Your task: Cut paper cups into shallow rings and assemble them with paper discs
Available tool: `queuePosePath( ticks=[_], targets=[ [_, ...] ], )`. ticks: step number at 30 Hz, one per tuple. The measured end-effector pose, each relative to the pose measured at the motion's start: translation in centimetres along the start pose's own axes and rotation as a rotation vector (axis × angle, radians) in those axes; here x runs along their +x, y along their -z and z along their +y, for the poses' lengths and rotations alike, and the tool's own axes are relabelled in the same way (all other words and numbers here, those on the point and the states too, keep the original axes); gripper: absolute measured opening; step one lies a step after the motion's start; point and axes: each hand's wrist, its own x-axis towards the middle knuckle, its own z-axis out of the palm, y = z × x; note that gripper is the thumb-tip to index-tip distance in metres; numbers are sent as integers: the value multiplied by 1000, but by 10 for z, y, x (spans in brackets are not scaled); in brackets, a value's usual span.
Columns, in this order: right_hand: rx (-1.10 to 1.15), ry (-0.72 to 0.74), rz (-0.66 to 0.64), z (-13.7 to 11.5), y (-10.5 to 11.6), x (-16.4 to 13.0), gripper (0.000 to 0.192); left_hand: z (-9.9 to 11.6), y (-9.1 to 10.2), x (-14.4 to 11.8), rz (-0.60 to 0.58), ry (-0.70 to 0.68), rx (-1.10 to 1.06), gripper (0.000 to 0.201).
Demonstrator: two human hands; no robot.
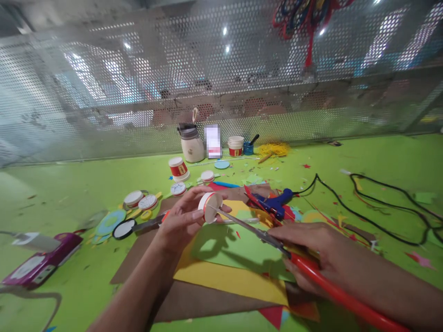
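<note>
In the head view, my left hand (188,210) grips a small round white piece (212,207) with a thin red band round its side. Its flat face is turned toward the right. My right hand (308,249) is wrapped round the red handle of long-nose pliers (249,227). The closed metal jaws point up and left, their tip at the round face; whether it touches or pierces it I cannot tell. Below both hands lie a green sheet (224,249), a yellow sheet (242,281) and a brown sheet (207,302).
A blue glue gun (278,203) with a black cable lies at the right. Several round white pieces (148,202) and a purple power strip (44,258) are at the left. A white bottle (193,147), a phone (212,140) and tubs (236,146) stand before the perforated metal panel (138,92).
</note>
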Motion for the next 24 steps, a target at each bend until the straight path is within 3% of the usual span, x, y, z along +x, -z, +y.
queuePosePath(
  ticks=[10,24],
  targets=[
    [-23,11,-19,1,2,-2,25,0,-1,0,-3,-3,0,34],
    [-31,67,-12,6,2,-1,42,-1,1,0,-20,5,12,34]
  ],
)
